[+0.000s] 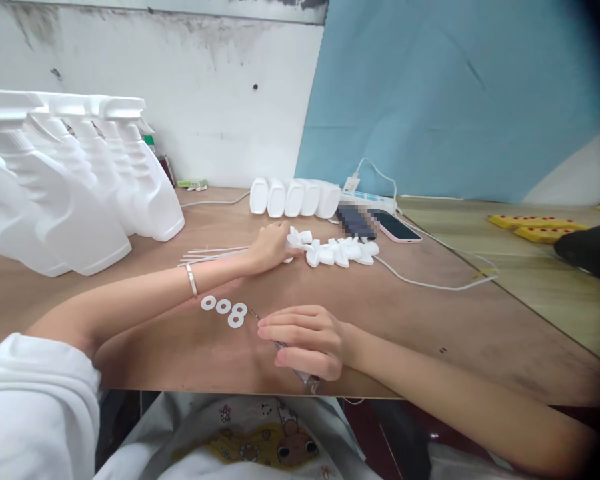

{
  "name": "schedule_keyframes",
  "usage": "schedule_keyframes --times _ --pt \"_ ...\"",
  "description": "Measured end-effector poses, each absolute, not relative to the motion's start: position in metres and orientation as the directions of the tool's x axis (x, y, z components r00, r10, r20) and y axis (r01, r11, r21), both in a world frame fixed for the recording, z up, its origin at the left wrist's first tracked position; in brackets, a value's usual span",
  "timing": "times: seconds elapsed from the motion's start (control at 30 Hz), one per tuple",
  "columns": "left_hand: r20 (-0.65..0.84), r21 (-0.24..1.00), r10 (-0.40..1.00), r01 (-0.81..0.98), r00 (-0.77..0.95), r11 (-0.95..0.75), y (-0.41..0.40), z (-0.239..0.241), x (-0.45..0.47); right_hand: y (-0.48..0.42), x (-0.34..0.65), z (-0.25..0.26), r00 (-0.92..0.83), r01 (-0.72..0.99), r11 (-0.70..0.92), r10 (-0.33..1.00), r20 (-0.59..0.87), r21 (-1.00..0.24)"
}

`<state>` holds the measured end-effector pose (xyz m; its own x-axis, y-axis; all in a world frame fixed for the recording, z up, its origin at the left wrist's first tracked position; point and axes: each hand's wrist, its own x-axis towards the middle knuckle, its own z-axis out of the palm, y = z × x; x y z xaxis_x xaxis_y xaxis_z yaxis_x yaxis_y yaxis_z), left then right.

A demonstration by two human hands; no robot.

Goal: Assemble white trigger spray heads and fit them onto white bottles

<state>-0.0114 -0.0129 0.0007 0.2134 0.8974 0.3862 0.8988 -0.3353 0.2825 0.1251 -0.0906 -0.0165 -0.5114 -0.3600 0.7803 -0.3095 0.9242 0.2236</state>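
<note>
A big brown table [480, 320] fills most of the view, and the person sits close to its near edge, so both arms can lie on it. At the back left stands a row of big white spray bottles [95, 193], leaning one on the next, packed tight so they stay out of the way of the arms. Further back lies a row of small white bottles [295, 197] on their sides, touching each other, just in front of a white power strip [375, 199]. A phone [395, 228] lies near the strip with a white cable [430, 281] running across the table. In the middle is a pile of little white plastic parts [340, 252], heaped together where an arm can reach. The left hand [270, 248] is stretched out to that pile, its fingers curled over the nearest parts and touching them; I cannot tell if it has one pinched. Thin white tubes [210, 254] lie flat just beside that wrist, all pointing the same way. The right hand [305, 341] rests near the table edge, fingers bent and closed around a thin metal tool [307, 380], and a thin tip shows just past the fingertips. Three small white rings [223, 307] lie in a row just beside that tip, close to the person.
</note>
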Motion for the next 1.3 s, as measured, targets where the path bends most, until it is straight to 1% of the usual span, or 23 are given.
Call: schedule_keyframes --times 0.2,0.33,0.43,0.53,0.6,0.67,0.73,0.8,0.87,1.0,1.1,1.2,1.3 --pt "0.385 0.333 0.901 0.88 0.201 -0.339 -0.001 -0.001 0.007 -0.09 0.127 -0.018 -0.598 -0.231 0.951 -0.304 0.742 0.205" --pt "0.349 0.367 0.904 0.852 0.245 -0.373 -0.005 -0.001 0.014 -0.088 0.125 -0.018 -0.68 -0.032 0.974 -0.185 0.709 0.223" --pt "0.34 0.39 0.91 0.845 0.238 -0.367 -0.012 0.007 0.007 -0.086 0.125 -0.02 -0.748 0.091 0.971 -0.08 0.658 0.223" --pt "0.402 0.408 0.879 0.809 0.256 -0.422 -0.021 0.032 -0.016 -0.085 0.125 -0.023 -0.813 0.159 0.97 0.024 0.581 0.182" --pt "0.498 0.363 0.832 0.812 0.245 -0.456 -0.027 0.061 -0.041 -0.084 0.125 -0.024 -0.853 0.193 0.972 0.099 0.512 0.134" --pt "0.621 0.266 0.766 0.873 0.169 -0.408 -0.033 0.095 -0.071 -0.083 0.125 -0.025 -0.884 0.221 0.973 0.168 0.436 0.072" --pt "0.746 0.213 0.666 0.949 -0.004 -0.233 -0.038 0.125 -0.105 -0.082 0.126 -0.026 -0.899 0.24 0.971 0.216 0.382 0.017" --pt "0.814 0.229 0.557 0.972 -0.165 -0.046 -0.042 0.144 -0.139 -0.082 0.125 -0.027 -0.901 0.245 0.969 0.233 0.366 -0.016" --pt "0.83 0.257 0.495 0.964 -0.257 0.068 -0.042 0.15 -0.169 -0.082 0.125 -0.027 -0.899 0.241 0.97 0.233 0.37 -0.026" --pt "0.806 0.232 0.536 0.967 -0.251 0.106 -0.031 0.138 -0.207 -0.082 0.124 -0.027 -0.901 0.233 0.972 0.221 0.373 -0.012" --pt "0.803 0.223 0.543 0.969 -0.245 0.107 -0.023 0.13 -0.212 -0.082 0.124 -0.025 -0.902 0.24 0.971 0.224 0.37 -0.003" --pt "0.807 0.283 0.514 0.955 -0.29 0.093 -0.022 0.13 -0.203 -0.082 0.124 -0.024 -0.899 0.241 0.971 0.225 0.377 -0.004" --pt "0.754 0.372 0.546 0.922 -0.366 0.105 -0.027 0.135 -0.188 -0.083 0.124 -0.022 -0.883 0.245 0.969 0.231 0.408 -0.019"
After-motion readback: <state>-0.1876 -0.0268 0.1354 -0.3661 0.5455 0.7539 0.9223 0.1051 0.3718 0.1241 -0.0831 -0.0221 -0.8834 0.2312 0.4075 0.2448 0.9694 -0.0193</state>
